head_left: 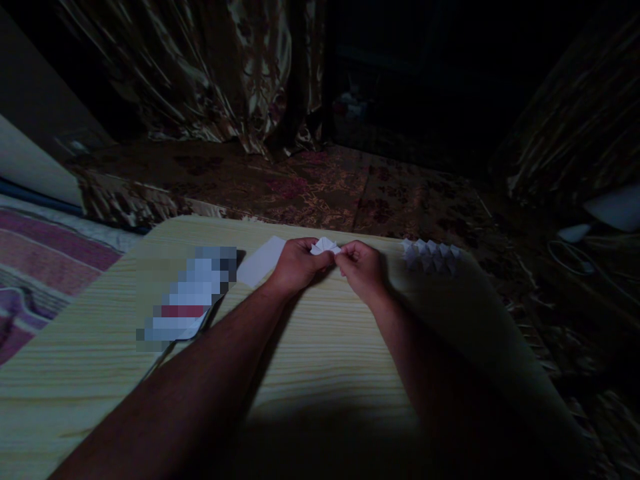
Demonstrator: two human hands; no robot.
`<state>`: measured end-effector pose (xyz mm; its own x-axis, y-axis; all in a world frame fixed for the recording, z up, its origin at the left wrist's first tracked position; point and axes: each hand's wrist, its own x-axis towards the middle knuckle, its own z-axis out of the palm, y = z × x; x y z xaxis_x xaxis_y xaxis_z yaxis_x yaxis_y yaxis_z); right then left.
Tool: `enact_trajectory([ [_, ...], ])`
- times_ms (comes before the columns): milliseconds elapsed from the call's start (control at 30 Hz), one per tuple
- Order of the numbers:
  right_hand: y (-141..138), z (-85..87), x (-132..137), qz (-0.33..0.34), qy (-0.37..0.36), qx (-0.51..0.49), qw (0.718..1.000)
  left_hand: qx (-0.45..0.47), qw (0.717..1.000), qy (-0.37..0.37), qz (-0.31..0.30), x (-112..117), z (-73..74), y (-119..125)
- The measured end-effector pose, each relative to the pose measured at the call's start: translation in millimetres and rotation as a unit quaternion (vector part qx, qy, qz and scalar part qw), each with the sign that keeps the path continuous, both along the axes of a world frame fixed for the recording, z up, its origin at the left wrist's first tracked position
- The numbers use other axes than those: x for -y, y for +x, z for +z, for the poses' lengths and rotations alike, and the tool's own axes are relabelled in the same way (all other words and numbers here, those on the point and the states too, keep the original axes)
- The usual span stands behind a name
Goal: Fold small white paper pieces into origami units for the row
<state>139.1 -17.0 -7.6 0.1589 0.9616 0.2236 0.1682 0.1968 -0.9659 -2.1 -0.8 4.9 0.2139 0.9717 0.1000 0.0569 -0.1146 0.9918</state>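
Several white folded-paper pieces (431, 257) seem done — left hand (297, 265) and right hand (362, 268) pinch pleated white paper (325, 246); flat white sheet (261, 261) seems left.

Bench (320, 347): pale wood, streaked grain, looks smooth. On bench: folded piece (325, 247) and flat sheet (263, 261), white matt paper. Beyond bench: curtain (240, 73), glossy cloth. Left of bench: striped bedding (30, 243), matt cloth.

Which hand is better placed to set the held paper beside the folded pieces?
Probably the right hand: it is nearer the folded pieces, while the left hand is farther, near the flat sheet. Both hold the held paper.
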Motion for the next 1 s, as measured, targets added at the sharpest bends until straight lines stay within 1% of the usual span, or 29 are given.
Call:
enact_trajectory([
  [233, -1.2, 0.5, 2.0, -0.008, -0.004, 0.018, 1.0, -0.008, 1.0, 0.001, 0.006, 1.3, 0.9, 0.6],
  [367, -1.6, 2.0, 2.6, -0.002, -0.008, 0.01, 1.0, -0.012, 1.0, 0.004, 0.002, 0.1, 0.8, -0.5],
  [600, 1.2, 0.5, 1.8, 0.018, 0.004, 0.002, 1.0, 0.019, 1.0, -0.014, -0.002, -1.0, 0.5, -1.2],
  [700, 2.0, -0.4, 1.2, 0.026, 0.006, -0.007, 1.0, 0.018, 1.0, -0.014, -0.002, -1.6, -1.1, -1.7],
  [833, 1.8, -0.2, 0.0, 0.008, -0.007, -0.004, 1.0, -0.004, 1.0, -0.001, -0.007, -1.8, -2.1, -1.1],
  [1000, 1.7, 4.6, 0.9, -0.005, -0.023, -0.028, 0.999, 0.018, 1.0, 0.019, -0.014, -2.1, -2.7, 0.1],
])
